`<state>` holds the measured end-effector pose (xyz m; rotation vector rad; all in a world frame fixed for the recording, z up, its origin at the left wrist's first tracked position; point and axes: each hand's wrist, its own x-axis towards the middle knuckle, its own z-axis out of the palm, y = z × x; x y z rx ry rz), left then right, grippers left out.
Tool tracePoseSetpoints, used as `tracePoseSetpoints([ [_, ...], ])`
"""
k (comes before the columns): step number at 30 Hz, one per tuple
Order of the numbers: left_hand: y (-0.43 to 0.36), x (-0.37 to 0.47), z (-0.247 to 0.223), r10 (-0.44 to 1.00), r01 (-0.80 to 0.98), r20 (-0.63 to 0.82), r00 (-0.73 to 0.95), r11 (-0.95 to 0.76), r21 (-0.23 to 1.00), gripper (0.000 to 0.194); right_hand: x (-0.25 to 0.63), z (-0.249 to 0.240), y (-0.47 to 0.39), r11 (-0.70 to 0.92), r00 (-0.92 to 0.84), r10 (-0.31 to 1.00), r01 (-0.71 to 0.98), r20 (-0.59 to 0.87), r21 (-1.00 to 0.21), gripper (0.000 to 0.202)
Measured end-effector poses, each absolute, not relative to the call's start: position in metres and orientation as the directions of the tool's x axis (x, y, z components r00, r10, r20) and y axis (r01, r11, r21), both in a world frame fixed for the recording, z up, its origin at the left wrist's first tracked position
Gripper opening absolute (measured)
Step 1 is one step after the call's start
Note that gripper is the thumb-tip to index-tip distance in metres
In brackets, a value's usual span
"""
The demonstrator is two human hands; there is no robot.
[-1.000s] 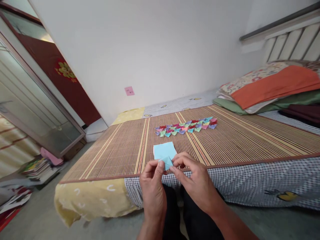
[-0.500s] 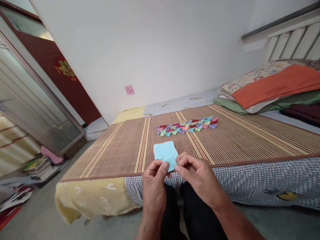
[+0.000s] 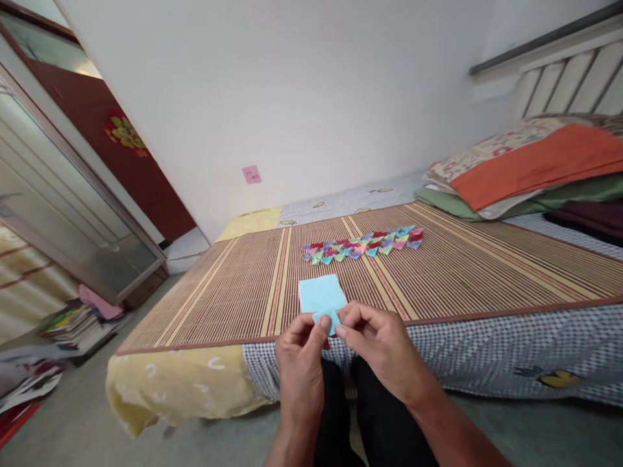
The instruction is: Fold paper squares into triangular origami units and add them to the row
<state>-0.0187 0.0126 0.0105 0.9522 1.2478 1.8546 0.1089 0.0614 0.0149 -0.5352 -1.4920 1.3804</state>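
One pink note [image 3: 252, 174], beyond our grip to its left, bears marks too small to read; our closed left hand [image 3: 302, 347] pinches the folded blue paper [image 3: 333, 318], our closed right hand [image 3: 377, 340] its right edge

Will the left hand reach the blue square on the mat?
Probably yes: the blue square lies just beyond the left hand, far side clear, though that hand pinches folded paper.
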Motion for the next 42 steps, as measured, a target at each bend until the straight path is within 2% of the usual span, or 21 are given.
tracePoseSetpoints([
  [5,0.015,-0.013,0.01,0.838,-0.167,0.188,-0.512,-0.311,0.936,0.023,0.106,0.015,0.063,0.181,-0.428,0.841,-0.352,0.33,-0.918,0.028],
  [10,0.016,-0.008,0.008,0.778,-0.093,0.233,-0.584,-0.349,0.932,0.026,0.104,0.012,0.063,0.213,-0.369,0.873,-0.301,0.32,-0.929,0.024],
  [15,0.013,-0.008,0.009,0.738,-0.021,0.281,-0.614,-0.371,0.928,0.024,0.104,0.013,0.063,0.311,-0.349,0.868,-0.172,0.353,-0.935,0.016],
  [20,0.012,-0.006,0.007,0.743,0.038,0.321,-0.587,-0.371,0.928,0.019,0.105,0.019,0.06,0.502,-0.321,0.81,-0.052,0.49,-0.863,0.019],
  [23,0.011,-0.005,0.006,0.746,0.095,0.347,-0.568,-0.36,0.928,0.018,0.108,0.021,0.059,0.555,-0.324,0.789,0.012,0.522,-0.832,0.021],
  [26,0.011,-0.007,0.008,0.761,0.1,0.343,-0.551,-0.348,0.932,0.019,0.112,0.02,0.061,0.48,-0.368,0.807,-0.045,0.461,-0.876,0.021],
  [30,0.012,-0.01,0.009,0.829,-0.021,0.264,-0.494,-0.315,0.949,0.025,0.114,0.017,0.066,0.229,-0.455,0.827,-0.265,0.331,-0.937,0.023],
  [32,0.013,-0.01,0.01,0.848,-0.066,0.23,-0.478,-0.296,0.953,0.028,0.113,0.016,0.067,0.181,-0.46,0.832,-0.304,0.31,-0.935,0.025],
  [38,0.013,-0.01,0.012,0.792,-0.03,0.258,-0.554,-0.329,0.944,0.03,0.111,0.018,0.064,0.304,-0.406,0.849,-0.151,0.34,-0.941,0.016],
  [42,0.011,-0.009,0.013,0.791,-0.02,0.276,-0.546,-0.342,0.94,0.027,0.111,0.02,0.063,0.35,-0.424,0.827,-0.126,0.369,-0.928,0.017],
])
